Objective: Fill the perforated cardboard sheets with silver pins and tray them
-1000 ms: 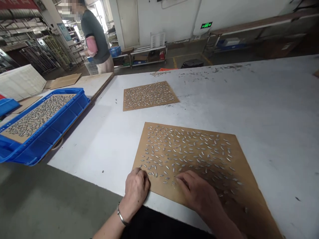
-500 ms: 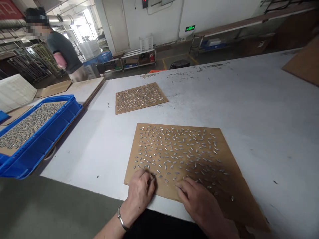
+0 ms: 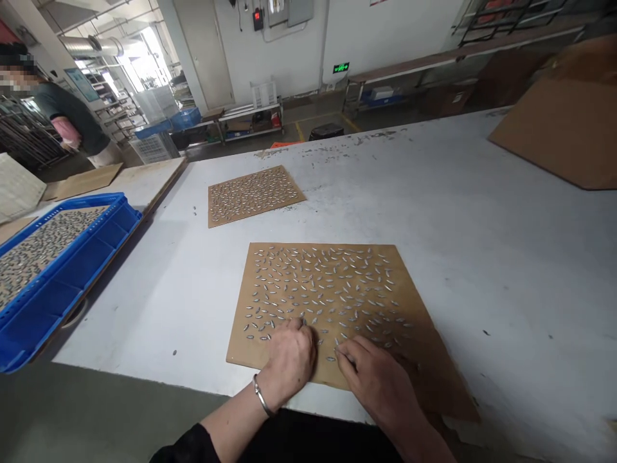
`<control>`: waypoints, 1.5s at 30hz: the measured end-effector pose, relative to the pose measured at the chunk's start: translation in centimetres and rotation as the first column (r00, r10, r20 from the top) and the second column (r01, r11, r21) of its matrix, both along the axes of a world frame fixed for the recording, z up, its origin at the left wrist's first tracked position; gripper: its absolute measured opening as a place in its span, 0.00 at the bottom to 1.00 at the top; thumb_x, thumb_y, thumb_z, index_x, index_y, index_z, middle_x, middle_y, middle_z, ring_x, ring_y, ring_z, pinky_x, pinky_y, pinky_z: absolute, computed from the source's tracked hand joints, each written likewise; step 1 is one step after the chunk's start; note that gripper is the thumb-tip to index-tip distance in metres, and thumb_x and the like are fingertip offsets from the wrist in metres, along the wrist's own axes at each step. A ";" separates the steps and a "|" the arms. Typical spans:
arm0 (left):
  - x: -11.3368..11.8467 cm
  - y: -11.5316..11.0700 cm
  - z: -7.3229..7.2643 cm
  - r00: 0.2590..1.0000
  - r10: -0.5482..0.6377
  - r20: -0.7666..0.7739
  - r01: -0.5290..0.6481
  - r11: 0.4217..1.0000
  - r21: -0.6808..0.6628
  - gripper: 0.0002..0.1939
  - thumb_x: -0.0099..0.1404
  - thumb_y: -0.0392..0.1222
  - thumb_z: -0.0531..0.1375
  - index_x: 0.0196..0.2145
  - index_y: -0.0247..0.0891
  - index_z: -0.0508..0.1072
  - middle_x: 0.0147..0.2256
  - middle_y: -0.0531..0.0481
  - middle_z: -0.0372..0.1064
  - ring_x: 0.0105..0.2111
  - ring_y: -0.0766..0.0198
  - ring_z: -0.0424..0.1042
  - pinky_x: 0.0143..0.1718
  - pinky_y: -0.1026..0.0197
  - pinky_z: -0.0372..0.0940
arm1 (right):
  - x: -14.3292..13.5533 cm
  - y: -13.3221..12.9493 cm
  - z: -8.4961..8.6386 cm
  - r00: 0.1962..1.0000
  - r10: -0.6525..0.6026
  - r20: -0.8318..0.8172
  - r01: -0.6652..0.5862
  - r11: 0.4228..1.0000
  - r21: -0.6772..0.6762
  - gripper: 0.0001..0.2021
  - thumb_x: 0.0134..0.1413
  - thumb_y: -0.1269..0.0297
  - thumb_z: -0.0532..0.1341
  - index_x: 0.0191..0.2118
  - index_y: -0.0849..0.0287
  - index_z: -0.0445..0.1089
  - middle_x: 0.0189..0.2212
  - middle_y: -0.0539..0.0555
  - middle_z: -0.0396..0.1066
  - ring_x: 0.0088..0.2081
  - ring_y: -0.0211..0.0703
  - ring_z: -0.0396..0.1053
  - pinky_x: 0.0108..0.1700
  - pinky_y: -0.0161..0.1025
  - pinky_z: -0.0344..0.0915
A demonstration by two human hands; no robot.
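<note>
Small silvery spindle-shaped metal pieces [image 3: 313,287] lie spread in loose rows over a brown cardboard sheet [image 3: 409,283] at the table's near edge. Over the front of the sheet, my left hand [image 3: 292,354] is closed with its fingers curled down; a piece shows at its fingertips, and what lies inside the hand is hidden. My right hand [image 3: 378,373] is just to the right, thumb and forefinger pinched around one small metal piece [image 3: 337,347] that is partly covered. A silver bangle [image 3: 261,394] circles my left wrist.
Farther back on the white table [image 3: 385,199] lies a second cardboard sheet [image 3: 255,195] covered with similar pieces. A blue crate [image 3: 91,257] of pieces stands at left. Brown cardboard [image 3: 563,128] occupies the far right. A person [image 3: 72,116] stands behind at left.
My view has turned right. My left hand has shifted right along the sheet, closer to my right hand, which stays pinched near the front pieces. The person appears farther left.
</note>
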State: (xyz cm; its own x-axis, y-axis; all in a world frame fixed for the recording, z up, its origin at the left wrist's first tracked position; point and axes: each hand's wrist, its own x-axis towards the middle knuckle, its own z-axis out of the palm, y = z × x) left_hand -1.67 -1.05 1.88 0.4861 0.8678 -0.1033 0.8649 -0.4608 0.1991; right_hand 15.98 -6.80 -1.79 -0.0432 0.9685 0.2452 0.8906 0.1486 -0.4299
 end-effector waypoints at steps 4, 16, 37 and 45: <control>0.6 0.1 0.6 0.999 0.024 -0.041 -0.026 0.999 -0.040 0.10 0.66 0.30 0.54 0.33 0.34 0.75 0.36 0.40 0.74 0.36 0.54 0.74 0.37 0.56 0.66 | -0.2 1.0 0.0 1.000 -0.010 0.021 0.011 0.999 -0.033 0.11 0.62 0.68 0.56 0.28 0.53 0.69 0.27 0.48 0.71 0.28 0.41 0.69 0.31 0.39 0.55; -6.4 -0.3 2.5 0.936 0.264 0.233 -0.259 0.965 -0.052 0.11 0.69 0.34 0.54 0.37 0.40 0.78 0.36 0.47 0.72 0.35 0.61 0.73 0.37 0.61 0.66 | -0.2 1.0 0.2 0.998 0.055 0.033 -0.052 0.995 -0.084 0.13 0.65 0.67 0.54 0.34 0.53 0.75 0.32 0.50 0.75 0.31 0.41 0.72 0.34 0.38 0.61; -11.6 -2.0 -0.4 0.907 0.352 0.231 -0.359 0.933 -0.013 0.10 0.69 0.30 0.55 0.36 0.38 0.76 0.34 0.46 0.72 0.36 0.58 0.72 0.36 0.59 0.64 | -9.9 4.4 0.5 0.933 0.336 0.130 -0.337 0.941 -0.014 0.13 0.66 0.73 0.56 0.30 0.55 0.71 0.29 0.51 0.72 0.31 0.44 0.70 0.38 0.41 0.58; -11.6 -1.7 -1.2 0.928 0.315 0.199 -0.330 0.943 0.042 0.11 0.67 0.29 0.55 0.32 0.38 0.73 0.32 0.47 0.71 0.33 0.59 0.70 0.33 0.60 0.62 | -11.4 5.3 0.2 0.931 0.289 0.224 -0.267 0.956 -0.122 0.12 0.62 0.76 0.57 0.30 0.57 0.70 0.30 0.54 0.73 0.31 0.45 0.73 0.34 0.40 0.59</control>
